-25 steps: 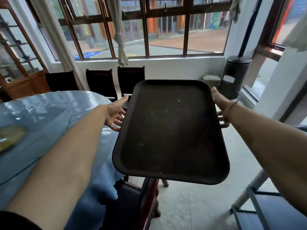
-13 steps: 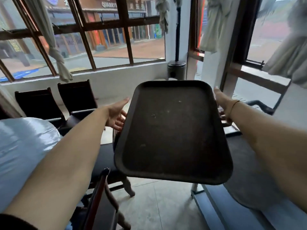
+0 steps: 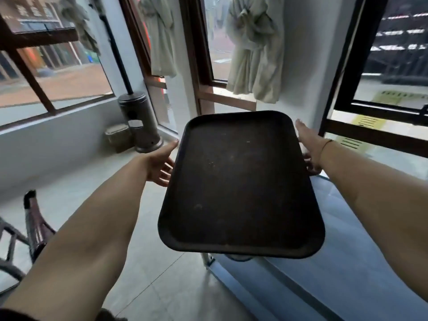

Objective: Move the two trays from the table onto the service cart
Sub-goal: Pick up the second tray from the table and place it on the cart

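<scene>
Forearms fill the bottom of the frame, both bare, both stretched forward, a dark cuff just showing at the lower left corner. Between them, held out in the air, is the tray (image 3: 240, 188) — dark, rectangular, rounded corners, raised rim, its flat inside speckled with pale flecks and carrying nothing. Its near edge dips a little toward the camera.

Left hand (image 3: 159, 162) sits at the tray's left long edge, thumb lying along the rim on top, fingers curled in under the tray. Right hand (image 3: 309, 144) mirrors it on the right edge: thumb stretched along the rim, fingers tucked beneath, with a thin band round the wrist. So both hands are gripping the tray from its sides, and it touches nothing else.

Below the tray and off to the right lies the service cart (image 3: 335, 274), a pale blue-grey top running toward the lower right; the tray's near right corner hangs above it, apart from it. Over on the far left, low down, a dark wooden chair (image 3: 34, 218) pokes into view on the tiled floor.

Further back, a patio heater (image 3: 139, 121) stands in the corner beside a small bin (image 3: 118, 137). Behind that, dark-framed windows, and knotted pale curtains (image 3: 254, 49) hanging against the white wall.
</scene>
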`<state>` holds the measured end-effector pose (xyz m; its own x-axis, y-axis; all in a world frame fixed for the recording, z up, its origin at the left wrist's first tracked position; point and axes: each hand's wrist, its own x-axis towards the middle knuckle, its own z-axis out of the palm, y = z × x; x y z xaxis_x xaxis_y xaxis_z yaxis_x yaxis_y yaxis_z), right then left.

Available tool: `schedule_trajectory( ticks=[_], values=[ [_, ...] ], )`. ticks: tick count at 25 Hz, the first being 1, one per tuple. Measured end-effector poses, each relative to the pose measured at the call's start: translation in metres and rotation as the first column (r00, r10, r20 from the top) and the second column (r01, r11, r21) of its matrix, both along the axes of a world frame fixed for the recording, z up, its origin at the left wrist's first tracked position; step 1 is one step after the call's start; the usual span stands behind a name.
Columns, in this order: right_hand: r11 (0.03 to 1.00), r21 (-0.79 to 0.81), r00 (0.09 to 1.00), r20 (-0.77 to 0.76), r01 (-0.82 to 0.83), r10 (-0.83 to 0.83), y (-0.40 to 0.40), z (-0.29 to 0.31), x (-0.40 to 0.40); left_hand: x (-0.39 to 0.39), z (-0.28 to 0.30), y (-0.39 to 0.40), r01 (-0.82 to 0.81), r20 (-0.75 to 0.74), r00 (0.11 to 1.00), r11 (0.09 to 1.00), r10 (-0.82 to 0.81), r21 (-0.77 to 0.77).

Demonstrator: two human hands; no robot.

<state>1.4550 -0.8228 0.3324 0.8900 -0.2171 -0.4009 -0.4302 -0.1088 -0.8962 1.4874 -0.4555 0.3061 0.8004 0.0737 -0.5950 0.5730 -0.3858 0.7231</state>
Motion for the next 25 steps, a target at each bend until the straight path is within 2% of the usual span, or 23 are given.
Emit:
schedule_trajectory(
  ticks=[7, 15, 19, 22, 25],
  values=[
    [0.941, -0.041, 0.939, -0.058, 0.336, -0.338, -0.110, -0.013, -0.061, 0.064, -0.014, -0.137, 0.341, 0.001, 0.940, 0.940, -0.341, 0.004],
    [0.766, -0.079, 0.760, -0.093, 0.638, -0.643, -0.160, -0.026, -0.151, 0.070, -0.034, -0.249, 0.672, -0.066, 0.738, 0.741, -0.671, -0.020],
    [0.663, -0.093, 0.658, -0.084, 0.743, -0.748, -0.172, -0.042, -0.188, 0.058, -0.048, -0.284, 0.767, -0.054, 0.640, 0.642, -0.766, -0.017],
    [0.630, -0.068, 0.626, -0.070, 0.774, -0.777, -0.175, -0.050, -0.208, 0.047, -0.058, -0.301, 0.787, -0.027, 0.615, 0.615, -0.788, -0.046],
    [0.618, -0.053, 0.616, -0.046, 0.784, -0.786, -0.184, -0.059, -0.222, 0.036, -0.068, -0.314, 0.806, -0.060, 0.584, 0.587, -0.809, -0.080]
  ],
)
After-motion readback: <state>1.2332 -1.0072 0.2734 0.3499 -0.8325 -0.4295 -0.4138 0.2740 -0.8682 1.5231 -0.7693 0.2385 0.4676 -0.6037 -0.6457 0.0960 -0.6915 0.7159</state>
